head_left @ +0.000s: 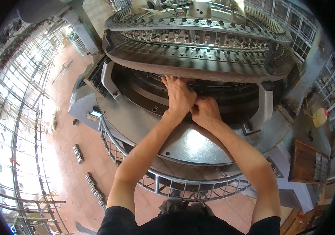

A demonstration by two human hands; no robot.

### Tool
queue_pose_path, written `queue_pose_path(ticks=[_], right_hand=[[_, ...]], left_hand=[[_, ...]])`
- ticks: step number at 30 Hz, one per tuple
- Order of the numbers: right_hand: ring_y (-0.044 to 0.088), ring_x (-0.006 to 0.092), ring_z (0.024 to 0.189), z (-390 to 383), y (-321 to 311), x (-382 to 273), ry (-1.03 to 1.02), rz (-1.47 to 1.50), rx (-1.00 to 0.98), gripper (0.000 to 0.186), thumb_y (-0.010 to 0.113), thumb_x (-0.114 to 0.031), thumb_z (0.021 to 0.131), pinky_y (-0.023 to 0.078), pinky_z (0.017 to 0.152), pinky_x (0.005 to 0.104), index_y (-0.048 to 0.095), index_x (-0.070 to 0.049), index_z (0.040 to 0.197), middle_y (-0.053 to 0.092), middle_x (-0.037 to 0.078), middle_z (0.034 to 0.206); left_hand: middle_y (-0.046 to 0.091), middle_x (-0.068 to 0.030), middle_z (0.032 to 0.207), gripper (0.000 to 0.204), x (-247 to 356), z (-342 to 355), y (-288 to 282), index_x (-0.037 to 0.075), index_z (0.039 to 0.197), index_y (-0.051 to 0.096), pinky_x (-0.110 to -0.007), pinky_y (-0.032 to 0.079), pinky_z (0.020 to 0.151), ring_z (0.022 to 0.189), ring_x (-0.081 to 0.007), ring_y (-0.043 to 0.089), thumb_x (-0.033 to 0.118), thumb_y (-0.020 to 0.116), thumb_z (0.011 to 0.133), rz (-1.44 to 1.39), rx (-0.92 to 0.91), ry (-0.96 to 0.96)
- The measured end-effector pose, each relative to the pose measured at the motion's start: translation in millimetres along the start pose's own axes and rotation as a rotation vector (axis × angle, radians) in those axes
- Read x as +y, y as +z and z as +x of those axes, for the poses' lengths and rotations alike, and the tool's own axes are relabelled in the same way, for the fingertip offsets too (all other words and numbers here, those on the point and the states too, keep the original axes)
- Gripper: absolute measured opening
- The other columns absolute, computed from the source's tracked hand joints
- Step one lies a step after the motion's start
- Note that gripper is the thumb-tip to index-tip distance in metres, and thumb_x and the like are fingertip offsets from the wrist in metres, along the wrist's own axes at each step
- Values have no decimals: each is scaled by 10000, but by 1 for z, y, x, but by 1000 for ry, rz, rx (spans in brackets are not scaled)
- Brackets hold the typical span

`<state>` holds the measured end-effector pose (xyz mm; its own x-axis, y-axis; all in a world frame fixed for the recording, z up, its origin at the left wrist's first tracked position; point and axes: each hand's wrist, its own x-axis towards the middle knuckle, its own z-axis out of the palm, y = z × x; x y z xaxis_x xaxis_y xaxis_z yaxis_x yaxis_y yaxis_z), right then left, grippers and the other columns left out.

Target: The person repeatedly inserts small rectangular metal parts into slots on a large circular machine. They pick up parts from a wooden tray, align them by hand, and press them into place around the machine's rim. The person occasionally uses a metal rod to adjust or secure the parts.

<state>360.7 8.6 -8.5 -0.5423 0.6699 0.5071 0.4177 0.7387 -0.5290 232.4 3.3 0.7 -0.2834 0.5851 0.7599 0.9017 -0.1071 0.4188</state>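
Note:
Both arms reach forward over the smooth metal table of a large circular knitting machine (pixel 132 121). My left hand (pixel 179 96) is raised at the lower edge of the machine's big ring (pixel 144 60). Its fingers stretch up against that edge, slightly apart, and their tips are partly hidden. Just right of it and a little lower, my right hand (pixel 206 111) touches or nearly touches the left wrist. The right fingers are curled in toward the dark round opening (pixel 230 103) under the ring. Whatever they may hold is hidden.
Curved metal brackets (pixel 266 105) support the ring on either side. A railing (pixel 157 184) curves round the front, close to my body. Rows of metal blocks (pixel 95 190) lie on the tiled floor at left. At right are a yellowish container (pixel 319 117) and a wooden box (pixel 304 162).

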Motion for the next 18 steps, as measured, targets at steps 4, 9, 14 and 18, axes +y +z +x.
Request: queue_pose_path(ticks=[4,9,14,18], right_hand=[[681,414,758,1,3,3,78,-36,-37,109,709,-87,706,548,724,481,694,20,690,690,229,774],[685,417,791,0,1,4,69,58,-50,113,713,-91,686,552,750,491,706,10,735,696,233,798],[679,417,797,0,-2,-1,5,0,-43,82,694,-71,748,543,728,493,703,10,760,700,211,829],[675,419,794,0,-2,-1,6,28,-19,71,670,-52,747,538,727,501,704,9,761,696,212,822]], left_hand=[[530,-249,1156,304,8,1,-6,64,880,745,-718,247,1101,1216,-477,429,-76,594,657,-107,-135,5],[563,-251,1194,328,12,-3,-15,60,919,760,-618,279,1133,1249,-467,438,-62,596,662,-144,-148,40],[535,-301,1265,365,-1,-4,-19,38,960,762,-586,245,1192,1297,-514,406,-62,573,664,-225,-88,-82],[557,-323,1224,347,-9,-2,-14,38,946,767,-576,224,1214,1287,-522,418,-53,587,664,-295,-196,-115]])
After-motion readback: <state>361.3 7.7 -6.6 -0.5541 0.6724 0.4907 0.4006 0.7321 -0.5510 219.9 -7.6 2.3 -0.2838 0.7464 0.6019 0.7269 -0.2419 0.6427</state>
